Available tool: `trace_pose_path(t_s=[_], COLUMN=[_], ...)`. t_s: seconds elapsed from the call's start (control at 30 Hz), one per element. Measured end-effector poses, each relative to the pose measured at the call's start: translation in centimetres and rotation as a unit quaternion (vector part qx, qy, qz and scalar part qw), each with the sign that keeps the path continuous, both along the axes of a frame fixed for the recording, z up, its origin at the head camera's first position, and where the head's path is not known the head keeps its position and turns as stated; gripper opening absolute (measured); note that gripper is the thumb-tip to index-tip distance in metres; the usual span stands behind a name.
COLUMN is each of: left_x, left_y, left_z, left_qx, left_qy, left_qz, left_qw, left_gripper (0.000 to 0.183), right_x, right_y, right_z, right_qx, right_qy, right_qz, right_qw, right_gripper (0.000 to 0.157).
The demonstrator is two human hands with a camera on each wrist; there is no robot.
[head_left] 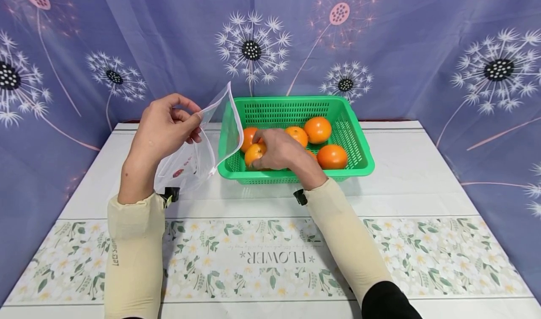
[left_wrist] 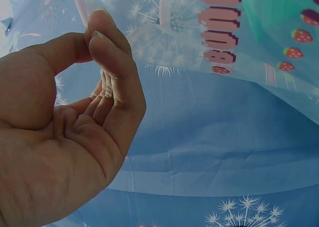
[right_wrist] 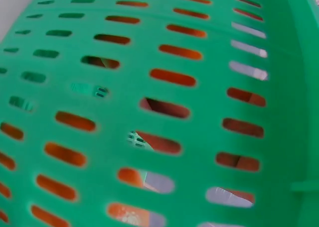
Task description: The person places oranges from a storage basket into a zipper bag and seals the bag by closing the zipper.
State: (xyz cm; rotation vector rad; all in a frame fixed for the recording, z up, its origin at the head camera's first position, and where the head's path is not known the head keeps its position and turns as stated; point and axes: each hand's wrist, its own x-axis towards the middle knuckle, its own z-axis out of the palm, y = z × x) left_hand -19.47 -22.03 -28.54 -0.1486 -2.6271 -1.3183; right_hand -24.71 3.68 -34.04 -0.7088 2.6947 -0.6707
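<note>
Though upside down, "FLOWER" (head_left: 279, 258), pink-lettered bag (left_wrist: 222, 38) beyond

Purple dandelion-print fabric (head_left: 181, 37) hangs round three sides; below, a white floral tablecloth (head_left: 245, 206).

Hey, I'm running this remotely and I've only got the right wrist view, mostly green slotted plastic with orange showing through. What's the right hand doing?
Observer: In the head view, the right hand is curled round an orange fruit in the green basket.
Operator: Okay, and the left hand?
Observer: The left hand pinches the edge of a clear bag.
Operator: Any pictures on that bag?
Observer: Yes, the left wrist view shows small red strawberries.
</note>
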Motion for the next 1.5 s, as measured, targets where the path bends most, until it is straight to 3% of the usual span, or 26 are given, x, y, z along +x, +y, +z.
trace_pose_path(t_s=[0.63,1.07,1.5], left_x=[-0.1,-0.2,-0.1], left_y=[0.0,0.0,0.1], left_z=[0.0,-0.2,-0.2], left_qx=[-0.005,-0.007,-0.008], left_qy=[0.004,0.003,0.004], left_qz=[0.002,0.001,0.001], left_qw=[1.0000,1.0000,1.0000], left_gripper=[0.019,0.019,0.020], right_x=[0.1,0.2,0.6], right_y=[0.7,1.2,1.8], right_z=[1.2,1.9,2.8], right_qx=[-0.040,-0.052,-0.083], right_qy=[0.006,0.037,0.038], right_qz=[-0.003,-0.002,-0.021], right_qw=[0.999,0.998,0.996], right_gripper=[0.061,0.061,0.055])
